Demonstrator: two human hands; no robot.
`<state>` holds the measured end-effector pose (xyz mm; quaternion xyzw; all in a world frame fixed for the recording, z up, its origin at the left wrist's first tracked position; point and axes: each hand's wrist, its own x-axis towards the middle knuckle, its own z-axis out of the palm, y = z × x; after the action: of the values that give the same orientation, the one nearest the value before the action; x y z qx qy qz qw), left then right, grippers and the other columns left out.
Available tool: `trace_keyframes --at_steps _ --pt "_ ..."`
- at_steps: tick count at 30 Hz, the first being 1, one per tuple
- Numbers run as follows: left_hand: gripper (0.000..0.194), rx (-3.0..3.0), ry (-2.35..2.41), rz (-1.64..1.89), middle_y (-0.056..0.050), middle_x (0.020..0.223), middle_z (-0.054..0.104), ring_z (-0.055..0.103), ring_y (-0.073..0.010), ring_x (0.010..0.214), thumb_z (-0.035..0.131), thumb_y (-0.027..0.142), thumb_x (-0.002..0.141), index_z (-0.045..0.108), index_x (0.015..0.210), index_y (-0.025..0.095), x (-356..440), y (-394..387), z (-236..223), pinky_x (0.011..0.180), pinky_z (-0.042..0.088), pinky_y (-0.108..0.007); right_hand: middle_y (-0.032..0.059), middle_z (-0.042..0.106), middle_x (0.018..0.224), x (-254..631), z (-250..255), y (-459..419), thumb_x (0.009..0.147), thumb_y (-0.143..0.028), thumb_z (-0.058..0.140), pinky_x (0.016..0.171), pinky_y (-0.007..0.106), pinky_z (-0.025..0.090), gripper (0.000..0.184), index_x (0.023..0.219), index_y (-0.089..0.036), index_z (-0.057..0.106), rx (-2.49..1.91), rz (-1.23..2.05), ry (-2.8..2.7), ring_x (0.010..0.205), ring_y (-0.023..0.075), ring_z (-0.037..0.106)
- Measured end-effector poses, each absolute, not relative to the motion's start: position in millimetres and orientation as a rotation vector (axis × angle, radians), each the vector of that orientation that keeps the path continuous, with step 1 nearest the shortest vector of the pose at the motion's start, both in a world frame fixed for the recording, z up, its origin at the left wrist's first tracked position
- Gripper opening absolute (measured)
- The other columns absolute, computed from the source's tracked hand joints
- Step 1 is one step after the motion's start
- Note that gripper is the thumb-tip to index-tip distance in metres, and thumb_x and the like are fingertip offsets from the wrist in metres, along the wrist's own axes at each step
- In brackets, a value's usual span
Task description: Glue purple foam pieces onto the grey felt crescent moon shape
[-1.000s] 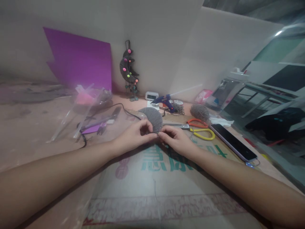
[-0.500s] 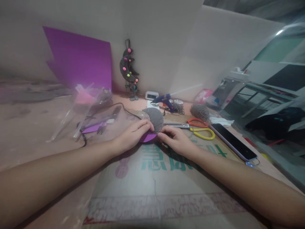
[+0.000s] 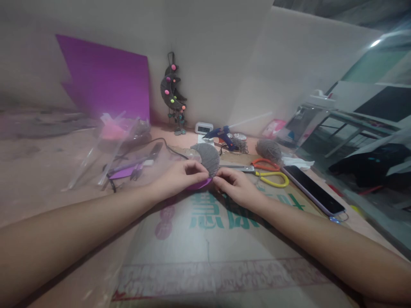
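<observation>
Both hands meet over a crescent-shaped purple card piece partly wound with grey yarn (image 3: 208, 158). My left hand (image 3: 178, 177) pinches its near left edge, fingers curled onto it. My right hand (image 3: 236, 187) pinches the near right side with thumb and forefinger. The bare purple tip shows between the hands, just above the printed cardboard sheet (image 3: 205, 239) that covers the table. A grey yarn ball (image 3: 269, 150) lies to the right behind the scissors.
Orange and yellow scissors (image 3: 268, 171) and a phone (image 3: 313, 189) lie to the right. A blue glue gun (image 3: 222, 135), a small clock (image 3: 203, 128) and a finished moon ornament (image 3: 172, 94) stand at the back wall. Purple card sheet (image 3: 105, 81) and plastic bags (image 3: 118, 132) sit left.
The yarn-wound crescent has tilted up a little and its purple tip now shows between the hands. Both hands stayed almost in place, fingers shifting on the piece.
</observation>
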<state>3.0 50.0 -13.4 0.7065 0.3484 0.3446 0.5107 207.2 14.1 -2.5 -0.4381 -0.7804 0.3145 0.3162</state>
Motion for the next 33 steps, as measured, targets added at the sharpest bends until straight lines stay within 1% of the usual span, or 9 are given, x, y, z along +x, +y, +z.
trace_keyframes --at_steps 4,7,9,14,19,23,28,30,33 --pt "0.026 1.681 0.811 0.845 0.001 0.073 0.060 0.056 -0.0115 0.066 0.069 0.038 0.074 0.058 0.083 0.016 5 46 -14 0.061 0.044 -0.023 -0.0022 0.053 0.067 209 -1 14 0.092 -0.032 0.047 0.061 0.022 0.040 0.024 0.074 -0.018 0.054 -1.130 0.834 -2.093 0.063 0.0107 0.050" --pt "0.021 1.740 0.804 0.852 0.002 0.072 0.060 0.054 -0.0106 0.064 0.066 0.036 0.077 0.058 0.082 0.016 6 43 -14 0.060 0.043 -0.023 -0.0015 0.053 0.067 210 -1 13 0.095 -0.038 0.041 0.060 0.022 0.039 0.032 0.074 -0.017 0.054 -1.132 0.844 -2.104 0.063 0.0108 0.050" --pt "0.019 1.774 0.821 0.868 0.001 0.073 0.060 0.054 -0.0106 0.064 0.065 0.035 0.078 0.058 0.081 0.017 5 41 -13 0.059 0.043 -0.023 -0.0016 0.053 0.066 209 -1 13 0.095 -0.039 0.041 0.060 0.022 0.038 0.034 0.072 -0.017 0.054 -1.162 0.807 -2.102 0.062 0.0108 0.050" --pt "0.018 1.802 0.893 0.880 0.001 0.073 0.059 0.053 -0.0108 0.063 0.064 0.034 0.077 0.059 0.083 0.017 5 38 -11 0.056 0.041 -0.022 -0.0023 0.056 0.065 207 -2 15 0.091 -0.037 0.050 0.060 0.022 0.038 0.028 0.071 -0.018 0.055 -1.218 0.763 -2.060 0.061 0.0108 0.050" --pt "0.018 1.823 0.900 0.899 0.001 0.074 0.060 0.053 -0.0109 0.063 0.062 0.035 0.078 0.059 0.082 0.018 6 37 -11 0.055 0.041 -0.022 -0.0018 0.058 0.066 206 -1 14 0.091 -0.036 0.049 0.059 0.022 0.040 0.025 0.075 -0.018 0.056 -1.178 0.836 -1.994 0.060 0.0108 0.052" --pt "0.018 1.838 0.903 0.922 0.001 0.075 0.059 0.052 -0.0109 0.063 0.062 0.035 0.079 0.059 0.083 0.017 6 38 -10 0.056 0.041 -0.022 -0.0015 0.058 0.064 206 2 13 0.092 -0.031 0.048 0.061 0.023 0.040 0.026 0.071 -0.018 0.058 -1.201 0.669 -2.048 0.061 0.0115 0.053" --pt "0.016 1.836 0.887 0.938 0.002 0.076 0.058 0.053 -0.0109 0.067 0.061 0.033 0.081 0.057 0.083 0.018 5 38 -10 0.060 0.042 -0.023 0.0017 0.064 0.075 207 0 13 0.088 -0.032 0.055 0.065 0.026 0.044 0.014 0.085 -0.019 0.062 -1.195 0.417 -2.038 0.069 0.0145 0.058" --pt "0.015 1.837 0.886 0.945 0.002 0.077 0.058 0.053 -0.0111 0.068 0.061 0.032 0.081 0.057 0.083 0.018 5 38 -11 0.062 0.042 -0.023 0.0025 0.065 0.080 209 -2 13 0.087 -0.032 0.058 0.066 0.027 0.046 0.013 0.092 -0.020 0.060 -1.179 0.348 -2.003 0.069 0.0147 0.059" --pt "0.015 1.844 0.893 0.940 0.001 0.078 0.059 0.054 -0.0115 0.069 0.061 0.032 0.081 0.058 0.083 0.018 5 38 -11 0.063 0.043 -0.024 0.0042 0.067 0.089 210 -6 12 0.086 -0.026 0.058 0.071 0.028 0.049 0.015 0.100 -0.020 0.059 -1.126 0.241 -2.027 0.073 0.0148 0.061"
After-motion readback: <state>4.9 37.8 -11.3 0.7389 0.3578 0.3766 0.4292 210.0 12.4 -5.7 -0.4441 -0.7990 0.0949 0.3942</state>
